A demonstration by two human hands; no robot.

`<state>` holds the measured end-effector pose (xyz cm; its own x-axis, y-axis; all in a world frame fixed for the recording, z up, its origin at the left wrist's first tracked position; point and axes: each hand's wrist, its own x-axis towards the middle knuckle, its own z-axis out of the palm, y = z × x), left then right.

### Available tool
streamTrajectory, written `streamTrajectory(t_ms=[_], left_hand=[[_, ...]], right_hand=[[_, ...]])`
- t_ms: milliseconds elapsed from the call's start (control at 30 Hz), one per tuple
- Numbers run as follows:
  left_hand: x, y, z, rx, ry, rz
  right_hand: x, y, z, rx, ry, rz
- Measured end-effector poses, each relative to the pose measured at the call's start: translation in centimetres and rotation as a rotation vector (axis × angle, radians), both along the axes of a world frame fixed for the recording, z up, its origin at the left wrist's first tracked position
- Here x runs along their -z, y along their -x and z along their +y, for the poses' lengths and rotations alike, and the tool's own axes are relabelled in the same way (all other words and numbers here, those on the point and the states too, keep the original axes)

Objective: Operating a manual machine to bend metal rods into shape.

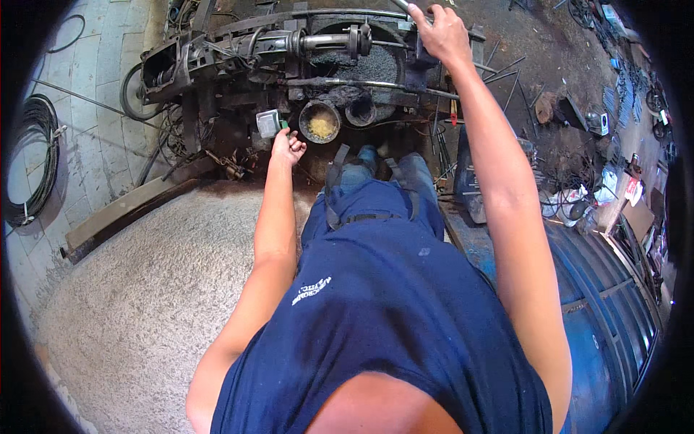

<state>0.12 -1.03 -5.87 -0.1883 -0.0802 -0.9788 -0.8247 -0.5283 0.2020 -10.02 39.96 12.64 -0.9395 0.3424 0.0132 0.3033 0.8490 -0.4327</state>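
My left hand (pixel 289 148) reaches forward with its fingers curled. Its fingertips meet a small green part (pixel 284 125) on the side of a pale grey box (pixel 267 124), mounted at the machine's near side. Farther out, my right hand (pixel 442 36) is raised over the machine's right end. It is closed round a metal bar (pixel 400 3), which runs out past the top edge of the view. Between my hands lies the dark, greasy machine (pixel 253 54), with a horizontal shiny shaft (pixel 325 42). Just right of the pale box stands a round pot (pixel 320 108) holding yellowish stuff.
A smaller dark pot (pixel 361 112) stands beside the first, and grey shavings (pixel 369 66) lie below the shaft. Coiled black cable (pixel 32 155) lies at left. Loose rods (pixel 506 72) litter the right floor, near a blue ribbed metal panel (pixel 600 325). A pale speckled surface (pixel 144 289) spreads at near left.
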Motion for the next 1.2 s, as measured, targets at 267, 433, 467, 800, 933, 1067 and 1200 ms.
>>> streamTrajectory(t_ms=[267,433,467,800,933,1067,1200], left_hand=[[-0.4,0.0,0.2,-0.008,0.012,-0.016],[-0.5,0.0,0.1,-0.009,0.010,-0.015],[-0.4,0.0,0.0,-0.007,0.007,-0.010],[0.0,0.1,-0.2,0.002,-0.009,-0.001],[0.0,0.1,-0.2,-0.003,-0.010,0.000],[-0.1,0.1,-0.2,0.003,0.000,-0.006],[-0.2,0.1,0.0,0.014,0.009,-0.008]], right_hand=[[0.6,-0.2,0.5,-0.013,0.013,0.062],[0.6,-0.1,0.5,-0.008,0.019,0.047],[0.4,0.0,0.4,-0.006,0.034,0.033],[0.5,0.0,0.0,0.012,0.008,0.046],[-0.1,-0.1,0.0,0.007,0.023,0.027],[0.2,-0.1,0.1,0.005,0.031,0.053],[0.6,-0.1,0.3,-0.031,0.017,0.091]])
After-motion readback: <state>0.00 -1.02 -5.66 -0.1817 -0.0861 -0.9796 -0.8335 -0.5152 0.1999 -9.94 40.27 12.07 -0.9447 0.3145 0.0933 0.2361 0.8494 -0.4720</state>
